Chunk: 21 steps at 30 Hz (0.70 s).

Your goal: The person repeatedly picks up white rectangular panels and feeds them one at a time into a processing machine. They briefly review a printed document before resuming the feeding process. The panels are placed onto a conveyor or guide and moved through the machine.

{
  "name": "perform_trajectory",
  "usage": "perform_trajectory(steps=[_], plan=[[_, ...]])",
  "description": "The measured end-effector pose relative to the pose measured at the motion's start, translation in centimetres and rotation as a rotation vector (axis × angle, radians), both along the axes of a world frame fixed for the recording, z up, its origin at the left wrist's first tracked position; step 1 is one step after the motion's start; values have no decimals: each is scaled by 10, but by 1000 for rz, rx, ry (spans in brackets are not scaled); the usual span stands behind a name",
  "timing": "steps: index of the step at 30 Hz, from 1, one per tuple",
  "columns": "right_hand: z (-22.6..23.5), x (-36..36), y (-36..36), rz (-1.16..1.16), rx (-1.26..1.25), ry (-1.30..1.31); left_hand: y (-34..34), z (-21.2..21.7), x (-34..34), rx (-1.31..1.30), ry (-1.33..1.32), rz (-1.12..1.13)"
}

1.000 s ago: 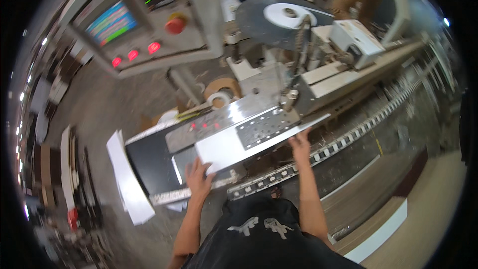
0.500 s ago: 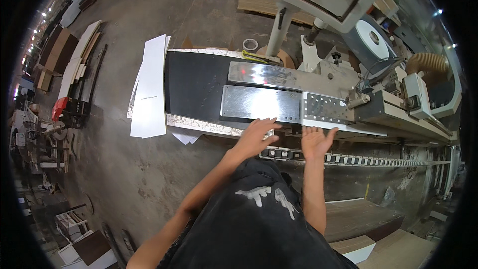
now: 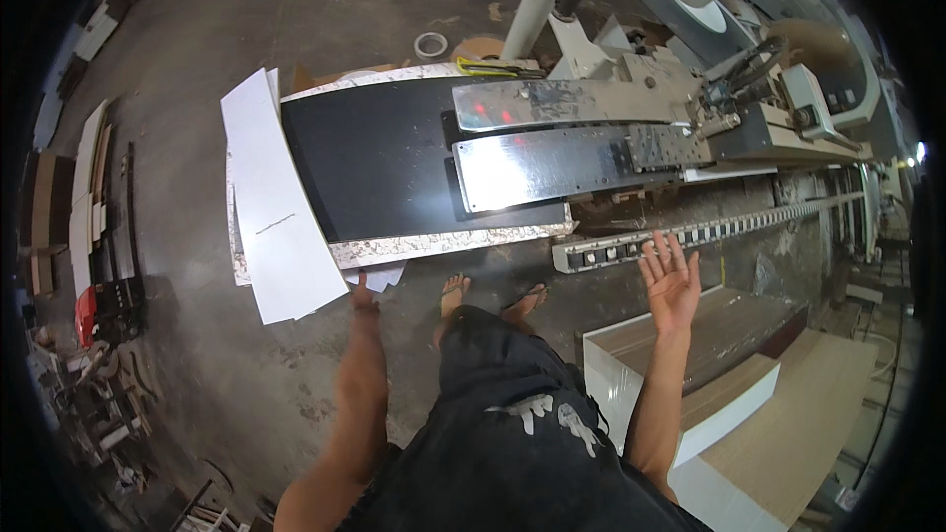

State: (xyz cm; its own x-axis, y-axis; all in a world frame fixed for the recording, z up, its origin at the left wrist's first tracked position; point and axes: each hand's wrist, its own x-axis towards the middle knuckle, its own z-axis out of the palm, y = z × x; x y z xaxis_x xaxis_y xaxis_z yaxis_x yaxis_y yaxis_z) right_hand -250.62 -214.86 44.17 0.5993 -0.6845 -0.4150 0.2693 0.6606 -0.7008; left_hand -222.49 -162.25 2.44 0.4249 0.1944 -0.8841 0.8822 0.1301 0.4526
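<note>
My left hand [image 3: 365,293] is low at the near right corner of the stacked long white panels [image 3: 281,207], beside some white sheets [image 3: 387,276] under the table edge. Its fingers are small and partly hidden, so I cannot make out a grip. My right hand [image 3: 672,286] hangs in the air, palm up and fingers spread, with nothing in it. Beyond it runs a roller rail [image 3: 631,248]. A white strip [image 3: 729,173] shows at the machine's near side, past the shiny metal plate [image 3: 532,172].
The black-topped table [image 3: 365,158] has a worn, pale near edge. A yellow cutter [image 3: 483,67] and a tape roll [image 3: 431,45] are behind it. Wood-grain boards [image 3: 798,414] are stacked at the lower right. A red-ended pallet truck [image 3: 87,310] stands left.
My left hand has gone from the metal plate leftward to the white panels. My right hand has come away from the white strip, which has shifted right along the machine. The view has turned left.
</note>
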Motion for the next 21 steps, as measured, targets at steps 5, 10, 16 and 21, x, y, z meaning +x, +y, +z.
perform_trajectory(steps=[5, 10, 16, 21], plan=[[28, -10, 85, 98, -181, 151, -27, 40, 16, -2, -168, 103], [6, -20, 174, 376, -302, 387, -27, 112, -55, -104, -202, 96], [-49, -83, 245, 745, -95, 354, -84, 259, -187, -499, -201, -200], [-33, -137, 250, 341, -48, 297, -118, 350, -267, -714, -280, -561]])
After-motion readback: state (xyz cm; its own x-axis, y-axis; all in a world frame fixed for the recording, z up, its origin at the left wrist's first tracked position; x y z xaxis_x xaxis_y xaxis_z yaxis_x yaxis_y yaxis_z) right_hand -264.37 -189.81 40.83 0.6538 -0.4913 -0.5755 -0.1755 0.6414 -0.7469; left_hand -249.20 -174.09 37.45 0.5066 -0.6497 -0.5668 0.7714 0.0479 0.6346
